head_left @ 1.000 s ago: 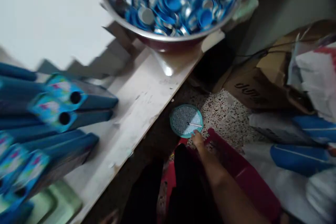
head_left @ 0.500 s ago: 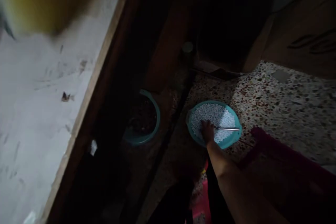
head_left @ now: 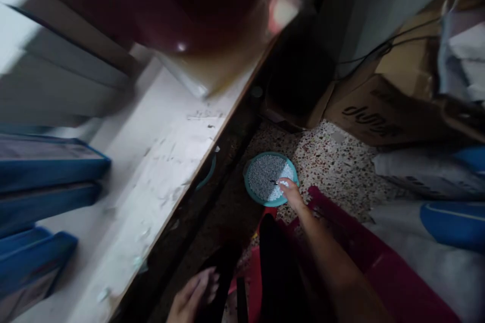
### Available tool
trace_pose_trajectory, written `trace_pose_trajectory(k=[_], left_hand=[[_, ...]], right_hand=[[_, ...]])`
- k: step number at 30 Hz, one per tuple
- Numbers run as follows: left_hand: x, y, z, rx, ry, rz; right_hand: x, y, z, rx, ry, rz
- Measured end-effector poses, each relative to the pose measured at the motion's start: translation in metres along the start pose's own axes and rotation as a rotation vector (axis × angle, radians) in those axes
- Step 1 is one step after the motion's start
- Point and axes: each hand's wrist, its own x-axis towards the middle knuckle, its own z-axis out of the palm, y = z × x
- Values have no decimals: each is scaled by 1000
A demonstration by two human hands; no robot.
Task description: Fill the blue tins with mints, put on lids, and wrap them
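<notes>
On the speckled floor stands a turquoise basin [head_left: 248, 189] filled with small white pellets [head_left: 265, 174]. My right hand [head_left: 291, 192] is over the basin's right side, its fingers curled around some of the white pellets. A thin dark metal piece [head_left: 274, 181] shows beside my fingertips, lying over the pellets; the rest of it is hidden. Low in the view, my left hand [head_left: 195, 290] is beside my dark-clothed leg, fingers loosely bent and apart, with nothing visible in it.
A white bench [head_left: 151, 161] runs along the left, bearing blue boxes [head_left: 53, 171] and a large dark red tub [head_left: 151, 25]. Another turquoise basin [head_left: 208, 174] is partly under it. Cardboard boxes [head_left: 371, 116] and sacks [head_left: 424, 171] stand right. A magenta plastic piece [head_left: 364, 252] lies nearer.
My right hand has risen from the pellets toward the basin's right edge, with some pellets in it. My left hand has come into view. The view has shifted, showing more of the bench.
</notes>
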Motion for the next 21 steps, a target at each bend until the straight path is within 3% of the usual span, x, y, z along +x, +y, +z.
trace_pose_trajectory(k=[1,2,5,8,10,13,16,21], left_hand=[[0,13,19,-101,-51,-7],[1,28,38,-336,-174,-74],[-5,76,88,-840,-489,-185],[-29,110,105,-1077,-794,-191],[-53,116,96,-1141,-922,-158],[-92,109,68,-1184,-1000,-112],[-126,97,40,-1211,-1001,-110],[-168,85,2,-1364,-892,-77]], right_hand=[[-23,-24,-6,-33,-42,-49],[-48,-49,-10,-81,-94,-129],[-135,-125,-15,-312,-236,-509],[-218,-186,-9,-686,-374,-791],[-260,-215,-1,-967,-403,-925],[-304,-244,15,-1234,-425,-1130],[-337,-266,33,-1352,-509,-1310],[-383,-301,61,-1376,-708,-1498]])
